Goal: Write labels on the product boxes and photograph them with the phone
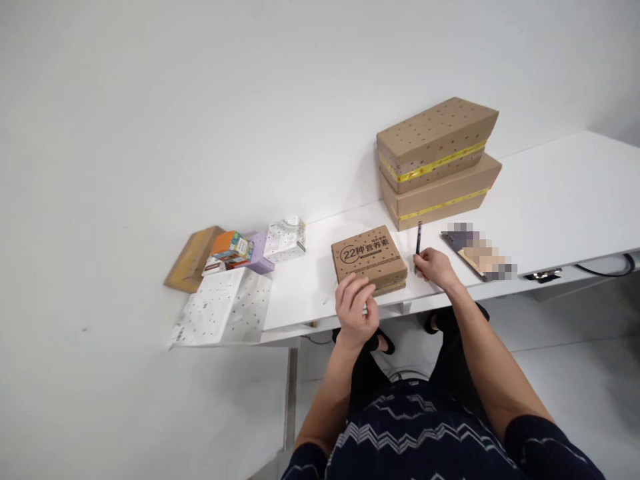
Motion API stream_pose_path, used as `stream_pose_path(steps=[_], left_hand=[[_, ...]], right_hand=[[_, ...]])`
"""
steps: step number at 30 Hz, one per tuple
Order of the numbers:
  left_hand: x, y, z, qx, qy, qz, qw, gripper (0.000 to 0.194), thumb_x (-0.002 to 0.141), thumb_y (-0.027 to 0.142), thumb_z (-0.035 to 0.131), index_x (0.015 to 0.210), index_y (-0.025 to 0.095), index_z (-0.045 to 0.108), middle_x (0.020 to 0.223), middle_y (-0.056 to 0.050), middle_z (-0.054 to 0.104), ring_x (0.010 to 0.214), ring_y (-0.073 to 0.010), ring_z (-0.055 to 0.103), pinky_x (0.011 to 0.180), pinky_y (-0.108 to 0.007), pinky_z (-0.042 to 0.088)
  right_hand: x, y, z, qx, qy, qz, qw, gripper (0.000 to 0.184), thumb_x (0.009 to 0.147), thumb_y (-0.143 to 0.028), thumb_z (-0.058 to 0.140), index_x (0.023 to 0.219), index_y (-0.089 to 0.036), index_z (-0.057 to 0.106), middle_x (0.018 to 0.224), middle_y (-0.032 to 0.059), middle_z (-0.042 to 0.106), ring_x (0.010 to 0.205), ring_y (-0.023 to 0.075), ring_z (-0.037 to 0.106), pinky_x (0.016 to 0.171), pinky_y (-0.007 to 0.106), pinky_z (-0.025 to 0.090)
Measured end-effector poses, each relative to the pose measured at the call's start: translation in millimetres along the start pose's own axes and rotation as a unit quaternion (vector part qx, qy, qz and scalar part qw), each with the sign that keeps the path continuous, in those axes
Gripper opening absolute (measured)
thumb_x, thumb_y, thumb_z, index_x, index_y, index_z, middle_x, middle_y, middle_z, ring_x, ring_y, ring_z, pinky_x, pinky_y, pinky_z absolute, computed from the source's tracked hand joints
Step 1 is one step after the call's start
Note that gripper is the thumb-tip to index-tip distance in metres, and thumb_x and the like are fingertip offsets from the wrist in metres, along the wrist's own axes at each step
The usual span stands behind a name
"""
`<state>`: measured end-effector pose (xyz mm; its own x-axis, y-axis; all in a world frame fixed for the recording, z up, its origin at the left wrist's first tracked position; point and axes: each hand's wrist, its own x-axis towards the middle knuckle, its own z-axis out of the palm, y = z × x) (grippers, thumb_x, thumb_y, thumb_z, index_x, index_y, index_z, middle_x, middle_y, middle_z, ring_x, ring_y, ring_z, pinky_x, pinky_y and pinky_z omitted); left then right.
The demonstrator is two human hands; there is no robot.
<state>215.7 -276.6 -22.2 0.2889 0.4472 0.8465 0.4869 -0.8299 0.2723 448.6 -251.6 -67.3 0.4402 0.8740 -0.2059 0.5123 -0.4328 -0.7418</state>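
My left hand (355, 308) hovers at the near edge of the white table (550, 193), fingers curled round a small pale object I cannot make out. It sits just in front of a flat brown cardboard box (367, 257) printed with "22". My right hand (434, 265) rests on the table to the right of that box, fingers pinched on the lower end of a dark pen (418, 243) that points away from me.
Two brown boxes bound with yellow tape (435, 163) are stacked at the back against the wall. A blurred flat item (477, 253) lies right of my right hand. At the left end lie white dotted wrapping paper (225, 308), several small colourful boxes (253, 250) and a brown envelope (193, 259).
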Motion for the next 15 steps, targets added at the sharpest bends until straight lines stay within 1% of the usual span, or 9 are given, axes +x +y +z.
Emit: stream_pose_path(steps=[1, 2, 4, 6, 8, 9, 11, 13, 15], left_hand=[[1, 2, 3.7, 0.001, -0.013, 0.010, 1.000, 0.035, 0.075, 0.001, 0.053, 0.104, 0.019, 0.061, 0.102, -0.009, 0.066, 0.113, -0.0244, 0.056, 0.093, -0.044, 0.050], [2, 3, 7.6, 0.003, -0.023, 0.018, 1.000, 0.036, 0.075, 0.002, 0.054, 0.105, 0.019, 0.062, 0.102, -0.009, 0.066, 0.114, -0.0246, 0.055, 0.094, -0.044, 0.050], [2, 6, 15.9, 0.016, -0.040, 0.023, 0.999, 0.037, 0.075, 0.004, 0.054, 0.108, 0.019, 0.062, 0.105, -0.009, 0.067, 0.115, -0.0250, 0.055, 0.095, -0.043, 0.049], [2, 9, 23.9, 0.048, -0.061, 0.011, 0.997, 0.039, 0.076, 0.007, 0.055, 0.113, 0.019, 0.061, 0.111, -0.010, 0.066, 0.115, -0.0259, 0.054, 0.096, -0.043, 0.047], [1, 10, 30.8, 0.086, -0.081, -0.004, 0.993, 0.040, 0.077, 0.011, 0.057, 0.116, 0.018, 0.061, 0.116, -0.010, 0.066, 0.114, -0.0271, 0.054, 0.097, -0.044, 0.044], [0, 10, 33.6, 0.101, -0.087, -0.008, 0.991, 0.041, 0.077, 0.012, 0.057, 0.117, 0.019, 0.061, 0.118, -0.010, 0.065, 0.113, -0.0276, 0.055, 0.097, -0.044, 0.043], [-3, 9, 37.9, 0.115, -0.093, -0.012, 0.989, 0.042, 0.077, 0.014, 0.057, 0.118, 0.019, 0.062, 0.118, -0.009, 0.066, 0.113, -0.0277, 0.055, 0.098, -0.043, 0.040], [-5, 7, 40.3, 0.114, -0.095, -0.014, 0.989, 0.042, 0.077, 0.014, 0.057, 0.119, 0.020, 0.062, 0.118, -0.009, 0.066, 0.113, -0.0272, 0.055, 0.099, -0.043, 0.039], [-7, 4, 41.7, 0.115, -0.094, -0.015, 0.989, 0.043, 0.077, 0.015, 0.056, 0.118, 0.020, 0.062, 0.117, -0.009, 0.066, 0.114, -0.0270, 0.055, 0.100, -0.042, 0.038]], right_hand=[[-4, -2, -4, 0.087, 0.013, -0.010, 0.996, 0.015, 0.082, -0.030, 0.049, 0.071, -0.020, 0.048, 0.058, 0.0011, 0.064, 0.049, 0.0133, 0.059, 0.051, 0.023, 0.046], [-9, -5, -9, 0.186, 0.029, -0.022, 0.982, 0.014, 0.080, -0.030, 0.050, 0.071, -0.021, 0.046, 0.055, -0.0013, 0.061, 0.042, 0.0114, 0.054, 0.046, 0.023, 0.044], [-18, -16, -18, 0.371, 0.055, -0.052, 0.926, 0.011, 0.076, -0.028, 0.052, 0.071, -0.022, 0.044, 0.053, -0.0038, 0.059, 0.037, 0.0103, 0.050, 0.040, 0.022, 0.042], [-28, -32, -26, 0.473, 0.062, -0.096, 0.874, 0.009, 0.074, -0.026, 0.052, 0.073, -0.023, 0.044, 0.052, -0.0056, 0.057, 0.036, 0.0102, 0.049, 0.037, 0.022, 0.040], [-37, -50, -31, 0.514, 0.057, -0.144, 0.844, 0.008, 0.073, -0.026, 0.052, 0.077, -0.023, 0.046, 0.051, -0.0067, 0.055, 0.036, 0.0099, 0.048, 0.036, 0.021, 0.038], [-41, -59, -32, 0.515, 0.053, -0.164, 0.840, 0.008, 0.074, -0.027, 0.052, 0.079, -0.023, 0.047, 0.052, -0.0067, 0.055, 0.036, 0.0097, 0.048, 0.036, 0.021, 0.038], [-48, -76, -29, 0.490, 0.044, -0.191, 0.850, 0.010, 0.077, -0.031, 0.051, 0.083, -0.023, 0.050, 0.056, -0.0055, 0.056, 0.040, 0.0100, 0.049, 0.039, 0.022, 0.041], [-50, -88, -22, 0.439, 0.032, -0.208, 0.873, 0.013, 0.080, -0.035, 0.050, 0.085, -0.023, 0.050, 0.061, -0.0035, 0.058, 0.045, 0.0109, 0.051, 0.044, 0.024, 0.044], [-49, -95, -12, 0.368, 0.028, -0.226, 0.901, 0.014, 0.082, -0.037, 0.049, 0.083, -0.023, 0.050, 0.063, -0.0023, 0.059, 0.048, 0.0115, 0.052, 0.047, 0.025, 0.044]])
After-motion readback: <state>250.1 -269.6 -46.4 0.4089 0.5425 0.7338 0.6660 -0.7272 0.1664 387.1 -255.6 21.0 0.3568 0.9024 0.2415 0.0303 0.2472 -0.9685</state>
